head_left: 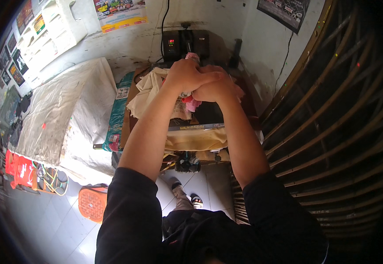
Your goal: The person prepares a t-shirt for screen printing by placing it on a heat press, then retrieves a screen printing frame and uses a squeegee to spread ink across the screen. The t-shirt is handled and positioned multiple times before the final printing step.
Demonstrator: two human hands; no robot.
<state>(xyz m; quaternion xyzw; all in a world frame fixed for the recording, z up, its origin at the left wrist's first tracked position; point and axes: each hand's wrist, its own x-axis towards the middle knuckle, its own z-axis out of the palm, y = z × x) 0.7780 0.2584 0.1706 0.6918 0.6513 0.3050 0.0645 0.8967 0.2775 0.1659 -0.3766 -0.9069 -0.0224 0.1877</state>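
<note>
Both arms reach forward to a black heat press (172,52) with a small lit display, standing against the wall. My left hand (186,75) and my right hand (213,83) lie close together, the right partly behind the left thumb. They are closed over the press's handle, which seems wrapped in pink cloth (192,56). More pink material and a small red piece (186,100) show below the hands. The fingertips are mostly hidden. Beside my left hand lies cream fabric (145,94) on the press's bench. A dark flat surface (208,113) shows under my right hand.
A large cloth-covered object (68,110) stands to the left, with a teal package (117,112) beside the bench. An orange stool (93,203) is on the tiled floor. Curved slats (332,127) close off the right side. Yellowish cloth (196,139) hangs at the bench's front.
</note>
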